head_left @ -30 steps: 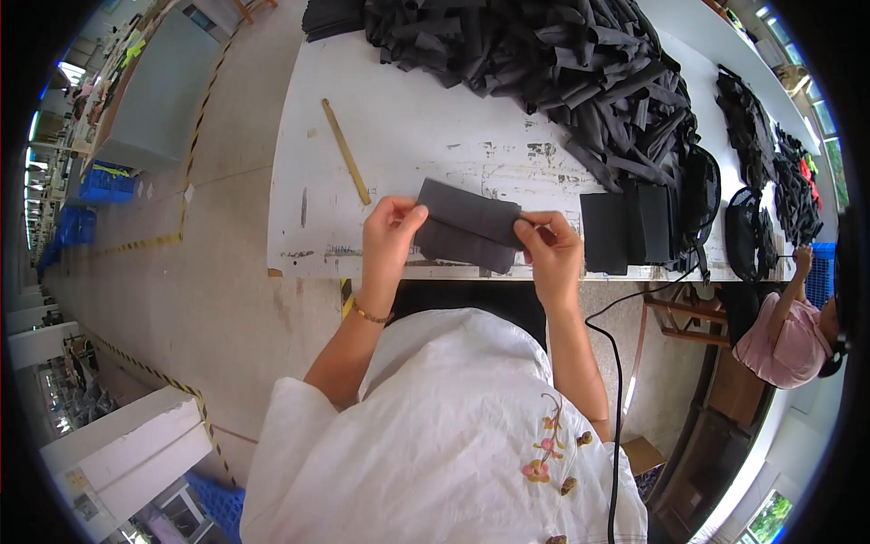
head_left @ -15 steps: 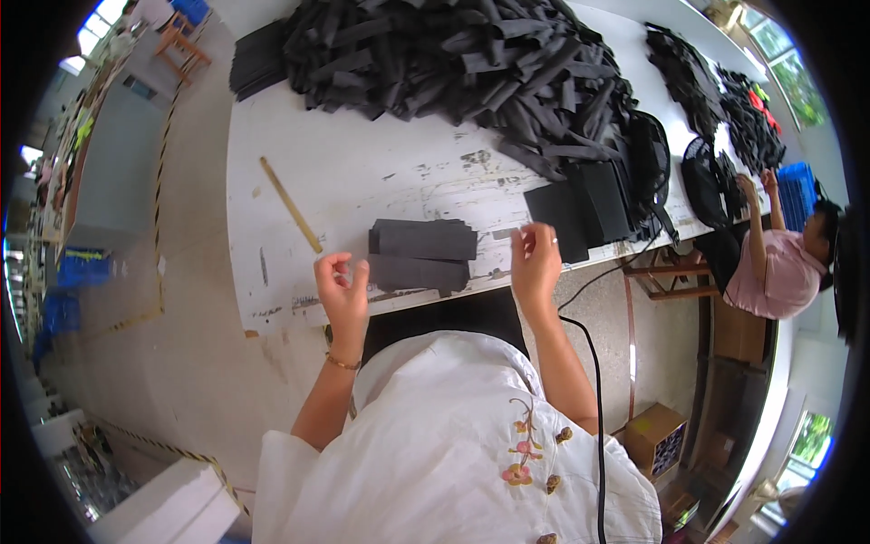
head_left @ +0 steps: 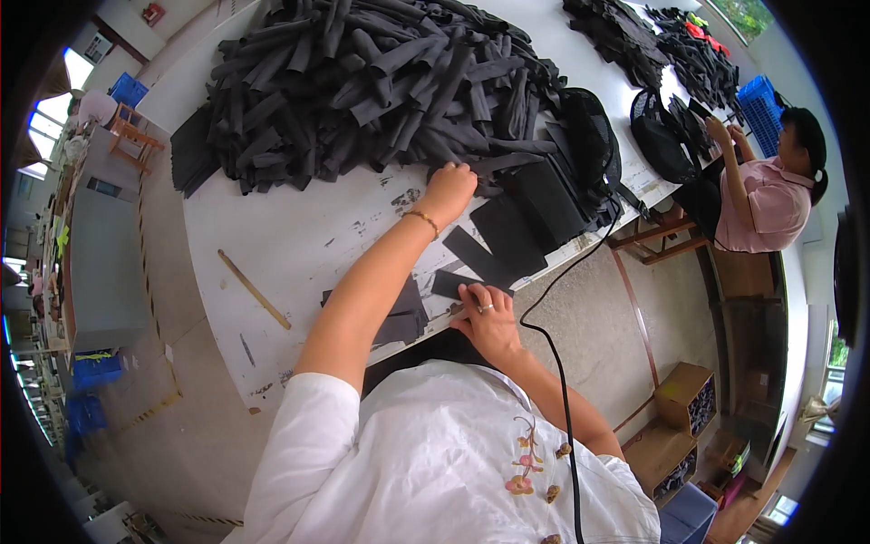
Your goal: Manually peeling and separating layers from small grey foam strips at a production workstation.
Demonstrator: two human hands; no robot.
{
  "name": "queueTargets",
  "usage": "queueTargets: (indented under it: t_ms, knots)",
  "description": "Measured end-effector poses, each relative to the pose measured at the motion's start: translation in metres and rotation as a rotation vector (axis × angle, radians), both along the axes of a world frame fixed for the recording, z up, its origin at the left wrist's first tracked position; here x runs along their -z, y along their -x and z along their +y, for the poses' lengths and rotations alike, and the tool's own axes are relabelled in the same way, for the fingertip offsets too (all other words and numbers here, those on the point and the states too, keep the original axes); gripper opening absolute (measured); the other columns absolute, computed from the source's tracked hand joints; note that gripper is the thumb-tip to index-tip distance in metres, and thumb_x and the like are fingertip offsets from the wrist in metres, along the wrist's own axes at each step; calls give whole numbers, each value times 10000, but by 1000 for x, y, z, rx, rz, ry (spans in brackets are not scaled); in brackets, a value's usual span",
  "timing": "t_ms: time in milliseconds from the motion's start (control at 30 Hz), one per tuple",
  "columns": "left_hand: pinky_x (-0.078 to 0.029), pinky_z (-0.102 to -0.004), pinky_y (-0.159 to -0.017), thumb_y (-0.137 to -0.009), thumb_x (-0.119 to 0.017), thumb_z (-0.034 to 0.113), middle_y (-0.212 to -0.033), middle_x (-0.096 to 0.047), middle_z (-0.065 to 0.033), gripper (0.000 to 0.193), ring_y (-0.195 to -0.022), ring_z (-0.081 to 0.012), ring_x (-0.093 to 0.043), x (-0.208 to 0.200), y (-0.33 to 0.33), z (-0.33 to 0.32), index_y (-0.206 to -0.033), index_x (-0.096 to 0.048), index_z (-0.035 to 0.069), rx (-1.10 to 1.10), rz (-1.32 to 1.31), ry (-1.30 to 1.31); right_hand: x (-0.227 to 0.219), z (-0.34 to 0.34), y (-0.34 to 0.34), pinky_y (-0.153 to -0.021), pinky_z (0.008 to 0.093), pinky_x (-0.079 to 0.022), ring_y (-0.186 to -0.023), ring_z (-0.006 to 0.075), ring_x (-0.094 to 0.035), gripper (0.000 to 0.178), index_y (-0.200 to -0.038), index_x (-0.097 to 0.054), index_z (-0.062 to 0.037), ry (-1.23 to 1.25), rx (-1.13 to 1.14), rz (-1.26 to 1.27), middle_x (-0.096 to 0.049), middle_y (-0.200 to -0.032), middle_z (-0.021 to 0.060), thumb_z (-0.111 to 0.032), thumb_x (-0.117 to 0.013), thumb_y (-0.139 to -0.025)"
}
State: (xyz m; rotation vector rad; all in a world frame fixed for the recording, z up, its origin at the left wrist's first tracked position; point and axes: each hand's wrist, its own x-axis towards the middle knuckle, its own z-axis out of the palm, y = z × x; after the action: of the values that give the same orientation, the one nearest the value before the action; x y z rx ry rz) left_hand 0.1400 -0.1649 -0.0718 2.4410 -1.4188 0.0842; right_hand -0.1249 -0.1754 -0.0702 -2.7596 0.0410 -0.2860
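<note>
My left hand (head_left: 451, 192) reaches across the table to the near edge of a big heap of dark grey fabric strips (head_left: 362, 82). Its fingers are closed on a strip at the heap's edge, and the fingertips are partly hidden. Closer to me, my right hand (head_left: 491, 325) pinches the near edge of a small black rectangular piece (head_left: 446, 284) lying on the table. A short stack of dark fabric rectangles (head_left: 403, 313) lies beside it, partly covered by my left forearm. Another black strip (head_left: 476, 254) lies just beyond my right hand.
Black flat panels (head_left: 544, 204) and a black mesh bag (head_left: 589, 136) stand to the right. A yellowish ruler-like stick (head_left: 256, 290) lies at left on the white table (head_left: 272, 227). A black cable (head_left: 555, 340) crosses the table edge. A co-worker in pink (head_left: 766, 204) sits at right.
My left hand has moved from beside the short stack, forward and right to the heap. My right hand has come to a black piece right of the stack. The view has shifted right.
</note>
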Motion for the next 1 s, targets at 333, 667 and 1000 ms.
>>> queueTargets:
  t_ms: [333,667,1000]
  knots:
    - [-529,-423,-805,-738,-705,80,-887,-645,-190,118,-849,-341,-646,1,13,47,-801,-670,-13,-248,309,49,-8,-25,-7,-811,372,-488,-928,274,-590,307,-1059,-681,-61,-329,-19,-255,-610,-1008,75,48,-630,-776]
    - [-586,-349,-756,-850,-700,115,-955,-675,-173,305,-835,-234,-696,-66,30,136,-1052,-571,-74,-582,1437,834,-59,-3,-56,-760,341,-448,-961,239,-566,331,-1055,-459,-6,-893,157,-110,-543,-974,133,-143,-705,-883]
    - [-482,-478,-1039,-876,-452,-118,-1183,-582,-268,271,-1156,-354,-584,-73,55,198,-1137,-522,-99,-520,1712,1317,-69,5,-59,-847,372,-468,-1066,376,-571,315,-1101,-522,-11,-561,-22,-160,-595,-1067,182,-55,-702,-847]
